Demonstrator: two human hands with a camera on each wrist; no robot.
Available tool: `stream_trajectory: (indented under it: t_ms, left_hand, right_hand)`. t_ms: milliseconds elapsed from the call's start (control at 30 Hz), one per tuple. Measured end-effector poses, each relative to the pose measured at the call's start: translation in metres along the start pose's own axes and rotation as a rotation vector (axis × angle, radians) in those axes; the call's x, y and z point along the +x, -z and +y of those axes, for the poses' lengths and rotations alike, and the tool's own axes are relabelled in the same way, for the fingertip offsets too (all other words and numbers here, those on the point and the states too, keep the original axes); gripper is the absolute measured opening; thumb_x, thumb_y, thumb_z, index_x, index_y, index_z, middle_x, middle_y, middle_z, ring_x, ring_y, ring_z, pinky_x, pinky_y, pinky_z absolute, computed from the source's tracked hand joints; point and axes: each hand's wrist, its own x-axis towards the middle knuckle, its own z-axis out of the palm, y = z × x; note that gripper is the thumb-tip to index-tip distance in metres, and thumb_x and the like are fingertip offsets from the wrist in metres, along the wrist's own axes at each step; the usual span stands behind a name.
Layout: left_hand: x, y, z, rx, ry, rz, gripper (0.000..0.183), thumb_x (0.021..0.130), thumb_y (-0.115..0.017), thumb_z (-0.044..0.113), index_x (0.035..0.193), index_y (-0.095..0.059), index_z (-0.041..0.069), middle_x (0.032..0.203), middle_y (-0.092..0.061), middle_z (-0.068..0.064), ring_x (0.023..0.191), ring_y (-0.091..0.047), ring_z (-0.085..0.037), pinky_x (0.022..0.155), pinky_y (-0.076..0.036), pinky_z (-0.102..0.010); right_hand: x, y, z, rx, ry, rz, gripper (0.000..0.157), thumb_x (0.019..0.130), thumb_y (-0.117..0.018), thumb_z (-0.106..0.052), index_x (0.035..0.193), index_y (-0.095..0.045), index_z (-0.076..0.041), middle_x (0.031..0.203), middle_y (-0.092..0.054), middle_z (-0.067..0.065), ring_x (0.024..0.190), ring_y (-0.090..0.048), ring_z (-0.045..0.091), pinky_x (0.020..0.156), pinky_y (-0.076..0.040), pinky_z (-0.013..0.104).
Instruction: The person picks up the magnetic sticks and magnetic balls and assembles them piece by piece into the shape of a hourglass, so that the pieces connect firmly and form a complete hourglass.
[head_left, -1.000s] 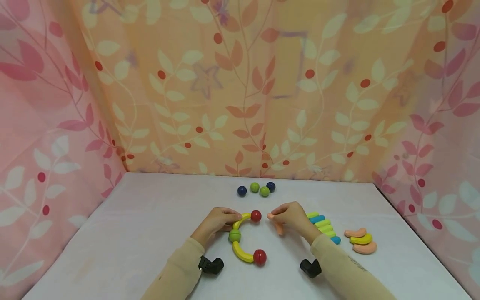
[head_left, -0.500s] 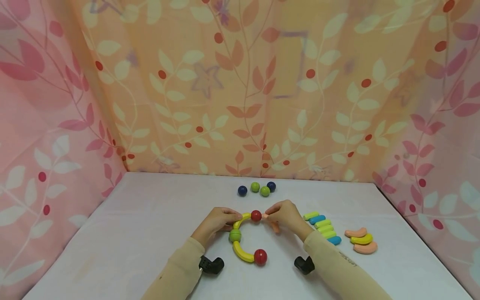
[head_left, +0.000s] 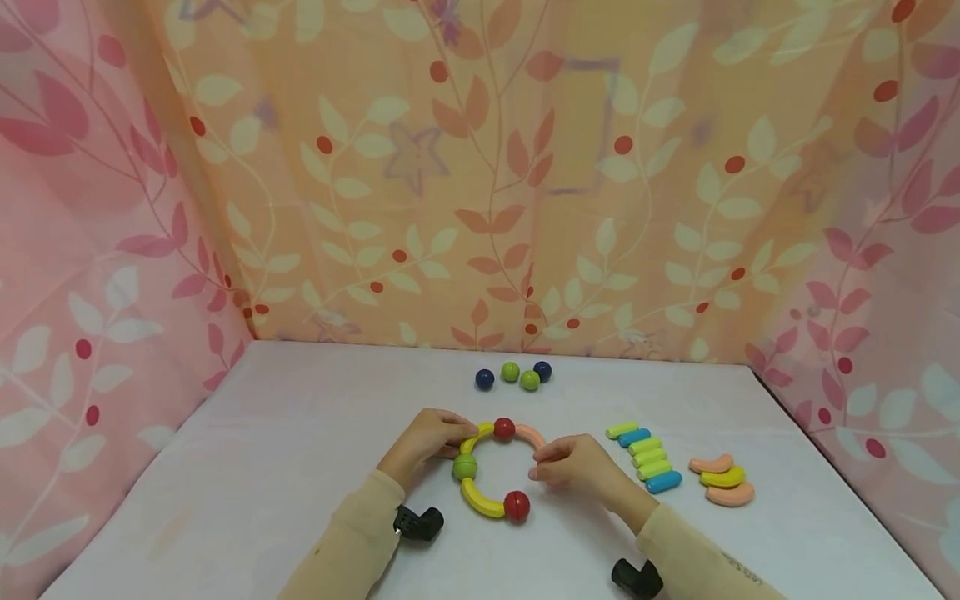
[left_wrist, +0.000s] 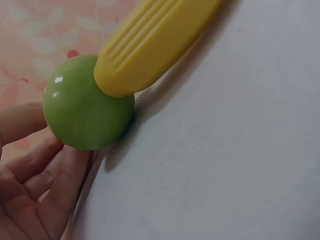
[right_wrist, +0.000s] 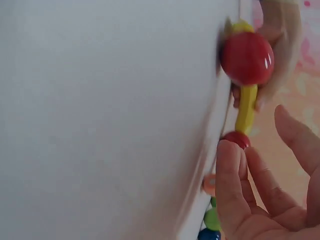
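In the head view, my left hand (head_left: 431,437) pinches the upper yellow curved piece (head_left: 476,437). That piece belongs to a ring-shaped chain on the table. A green ball (head_left: 465,467), a lower yellow curved piece (head_left: 482,500) and a red ball (head_left: 517,507) follow downward. At the top, a second red ball (head_left: 504,429) meets a peach curved piece (head_left: 530,435). My right hand (head_left: 573,471) is beside the peach piece's lower end, fingers extended. In the right wrist view, the peach piece's end (right_wrist: 209,185) shows apart from the spread fingers (right_wrist: 230,185).
Two dark blue balls (head_left: 485,379) and two green balls (head_left: 510,372) lie at the back. Several lime and blue short sticks (head_left: 650,458) form a row at right. Beyond them rest two peach curved pieces and a yellow one (head_left: 722,477). Patterned curtains (head_left: 480,208) surround the table.
My right hand has brought the peach curved piece left to the top red ball, let go and moved down and back. The chain has shifted slightly left; my left hand keeps its pinch.
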Motion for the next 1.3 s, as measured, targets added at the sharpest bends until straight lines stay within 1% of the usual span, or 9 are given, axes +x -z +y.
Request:
stream_trajectory:
  t_ms: [200,433,600,700,833,967,1133,1200,1300]
  left_hand:
    - [-0.002,0.002,0.003,0.031,-0.003,0.002,0.021,0.087,-0.076,0.022,0.100,-0.076,0.005,0.090,-0.069,-0.004,0.076,-0.060,-0.012,0.063,-0.055,-0.021]
    - [-0.005,0.003,0.005,0.050,0.013,-0.010,0.021,0.088,-0.075,0.022,0.100,-0.076,0.005,0.092,-0.070,-0.005,0.077,-0.061,-0.013,0.065,-0.057,-0.021]
    - [-0.005,0.006,0.007,0.044,0.011,-0.052,0.022,0.089,-0.075,0.020,0.103,-0.074,0.003,0.092,-0.070,-0.006,0.076,-0.062,-0.013,0.066,-0.059,-0.023]
    - [-0.006,0.008,0.008,0.052,0.041,-0.083,0.022,0.089,-0.074,0.019,0.105,-0.073,0.003,0.094,-0.071,-0.008,0.076,-0.064,-0.014,0.067,-0.060,-0.024]
    - [-0.008,0.011,0.010,0.090,0.073,-0.134,0.023,0.088,-0.075,0.018,0.105,-0.072,0.002,0.094,-0.072,-0.010,0.074,-0.066,-0.015,0.067,-0.060,-0.024]
    - [-0.011,0.014,0.011,0.127,0.071,-0.205,0.022,0.086,-0.077,0.018,0.101,-0.073,0.002,0.086,-0.073,-0.009,0.067,-0.067,-0.012,0.064,-0.059,-0.023]
    - [-0.014,0.019,0.012,0.126,0.062,-0.306,0.017,0.085,-0.077,0.013,0.096,-0.074,0.000,0.077,-0.074,-0.010,0.062,-0.069,-0.011,0.063,-0.059,-0.022]
    - [-0.013,0.020,0.013,0.117,0.060,-0.284,0.017,0.086,-0.076,0.013,0.095,-0.074,-0.001,0.076,-0.074,-0.010,0.063,-0.070,-0.011,0.065,-0.060,-0.022]
    - [-0.007,0.020,0.015,0.054,0.030,-0.152,0.021,0.088,-0.074,0.013,0.101,-0.071,-0.003,0.086,-0.074,-0.010,0.071,-0.071,-0.013,0.072,-0.061,-0.026]
  right_hand:
    - [-0.012,-0.013,0.005,0.000,0.014,-0.137,0.037,0.076,-0.087,-0.025,0.106,-0.073,-0.006,0.091,-0.071,0.002,0.071,-0.063,0.013,0.073,-0.060,0.028]
    - [-0.018,-0.017,0.003,-0.044,0.106,-0.216,0.038,0.078,-0.086,-0.025,0.107,-0.073,-0.006,0.091,-0.070,0.001,0.075,-0.063,0.012,0.072,-0.060,0.029]
    - [-0.019,-0.014,0.003,-0.073,0.171,-0.260,0.032,0.081,-0.083,-0.023,0.106,-0.073,-0.006,0.090,-0.070,0.001,0.077,-0.062,0.013,0.073,-0.060,0.030]
    - [-0.016,-0.007,0.004,-0.087,0.167,-0.228,0.028,0.081,-0.082,-0.018,0.105,-0.074,-0.006,0.091,-0.069,0.002,0.080,-0.061,0.014,0.073,-0.059,0.030]
    - [-0.008,0.004,0.007,-0.110,0.129,-0.143,0.029,0.080,-0.082,-0.014,0.106,-0.074,-0.007,0.094,-0.069,0.003,0.083,-0.060,0.015,0.075,-0.059,0.030]
    - [0.000,0.014,0.011,-0.113,0.083,-0.060,0.029,0.080,-0.082,-0.013,0.107,-0.073,-0.008,0.096,-0.070,0.002,0.084,-0.061,0.016,0.076,-0.059,0.031]
    - [0.008,0.024,0.014,-0.049,0.025,0.025,0.031,0.083,-0.079,-0.015,0.111,-0.071,-0.006,0.102,-0.070,0.006,0.083,-0.063,0.017,0.077,-0.060,0.032]
    - [0.010,0.026,0.015,-0.028,0.006,0.046,0.034,0.084,-0.079,-0.017,0.114,-0.069,-0.004,0.104,-0.070,0.007,0.081,-0.063,0.017,0.076,-0.060,0.031]
    - [0.010,0.027,0.015,-0.022,-0.016,0.048,0.040,0.083,-0.080,-0.022,0.115,-0.067,-0.001,0.100,-0.070,0.008,0.075,-0.064,0.017,0.072,-0.058,0.029]
